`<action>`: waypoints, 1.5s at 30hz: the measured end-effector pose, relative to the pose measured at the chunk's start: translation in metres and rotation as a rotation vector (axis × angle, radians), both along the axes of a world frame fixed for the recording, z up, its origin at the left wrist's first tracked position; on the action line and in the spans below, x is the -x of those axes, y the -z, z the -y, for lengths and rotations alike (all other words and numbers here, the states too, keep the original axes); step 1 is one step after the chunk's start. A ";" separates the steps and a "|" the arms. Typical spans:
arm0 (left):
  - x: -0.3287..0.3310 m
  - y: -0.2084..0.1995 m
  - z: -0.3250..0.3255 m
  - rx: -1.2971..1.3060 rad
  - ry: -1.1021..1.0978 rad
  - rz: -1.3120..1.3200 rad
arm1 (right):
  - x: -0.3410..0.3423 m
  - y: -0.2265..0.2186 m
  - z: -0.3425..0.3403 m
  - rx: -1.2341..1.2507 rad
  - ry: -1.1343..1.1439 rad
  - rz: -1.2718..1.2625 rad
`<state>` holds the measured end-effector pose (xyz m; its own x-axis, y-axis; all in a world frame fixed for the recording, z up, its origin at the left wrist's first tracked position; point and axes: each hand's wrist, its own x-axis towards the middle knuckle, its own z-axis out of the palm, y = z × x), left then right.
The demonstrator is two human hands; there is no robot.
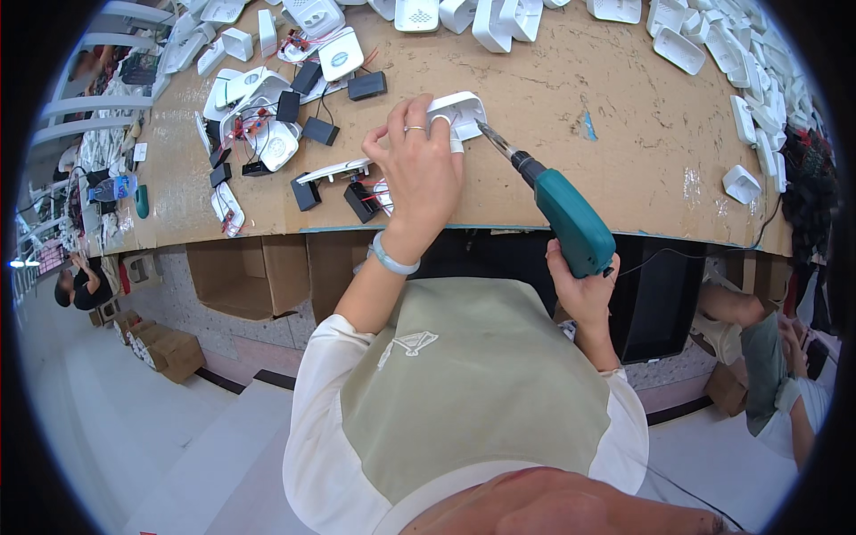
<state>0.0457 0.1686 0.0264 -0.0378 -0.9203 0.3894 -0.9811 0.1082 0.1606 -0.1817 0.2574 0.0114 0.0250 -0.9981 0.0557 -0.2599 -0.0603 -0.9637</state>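
Note:
My left hand (419, 165) presses down on a white plastic housing (462, 111) lying on the brown workbench (624, 125). A ring sits on one finger and a pale bracelet on the wrist. My right hand (584, 290) grips the teal handle of an electric screwdriver (571, 223). The tool's metal bit (493, 138) points up-left and touches the right side of the housing. Just left of my left hand lie a white cover strip (332, 169) and small black boxes (361, 201) with red wires.
Several white housings and black boxes with wires (267, 125) crowd the bench's left part. More white shells (731, 53) are piled along the back and right edge. Cardboard boxes (250, 272) sit under the bench. Another person (785, 374) sits at lower right, one more (80, 285) at far left.

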 end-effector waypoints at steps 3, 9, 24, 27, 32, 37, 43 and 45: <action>0.000 0.000 -0.001 -0.005 -0.012 0.028 | 0.003 -0.002 -0.005 -0.038 0.016 -0.002; -0.009 -0.019 -0.031 0.180 0.034 -0.084 | 0.005 -0.002 -0.011 -0.068 0.053 0.085; -0.058 -0.015 -0.079 -0.008 -0.127 -0.248 | 0.001 -0.004 -0.013 -0.042 0.049 0.141; -0.062 -0.012 -0.074 -0.012 -0.129 -0.298 | 0.004 -0.003 -0.015 -0.066 0.069 0.148; -0.045 -0.025 -0.066 -0.102 -0.124 -0.560 | 0.004 -0.002 -0.017 -0.069 0.082 0.163; -0.032 -0.029 -0.061 -0.117 0.045 -0.728 | 0.004 -0.003 -0.013 -0.011 0.070 0.130; -0.039 -0.002 -0.063 -0.044 0.173 -0.885 | 0.002 -0.005 -0.014 -0.026 0.069 0.156; -0.038 0.002 -0.063 -0.058 0.105 -0.848 | 0.002 -0.004 -0.014 -0.018 0.058 0.159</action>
<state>0.0835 0.2320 0.0240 0.1588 -0.9476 0.2772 -0.5117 0.1612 0.8439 -0.1834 0.2709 0.0152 -0.0405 -0.9985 0.0366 -0.1068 -0.0321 -0.9938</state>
